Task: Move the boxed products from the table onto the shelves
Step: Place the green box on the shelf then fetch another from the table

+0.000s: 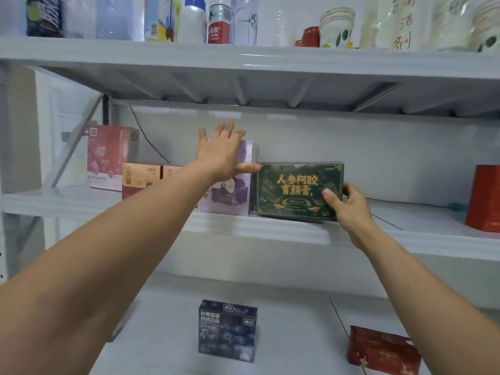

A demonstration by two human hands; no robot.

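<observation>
- Head view: the middle shelf [270,228] runs the full width, and a row of boxes stands along its left half and centre.
- The top shelf [243,54] above it carries bottles [193,20] on the left and stacked paper cups [335,28] on the right.
- The left hand [221,152] is flat, its fingers straight and spread. The palm rests against the upper front of the purple box [232,196]. The thumb points right and ends at the green box's top left corner; whether it touches cannot be told.
- The right hand [349,204] grips the green box [295,188] at its lower right corner. The thumb presses the front face, and the fingers curl round the right edge behind.
- The green box is dark, with gold characters and a gold ornamental border. It stands upright on its long side near the shelf's front edge, with its left side just beside the purple box.
- A tall pink box [107,158] stands towards the shelf's left end, with small orange boxes [138,180] between it and the purple box.
- A red pack [484,198] sits at the shelf's right end, well apart from the green box.
- On the pale surface below [284,320] stand a dark blue box [227,330] and, to its right, a red box [381,350].
</observation>
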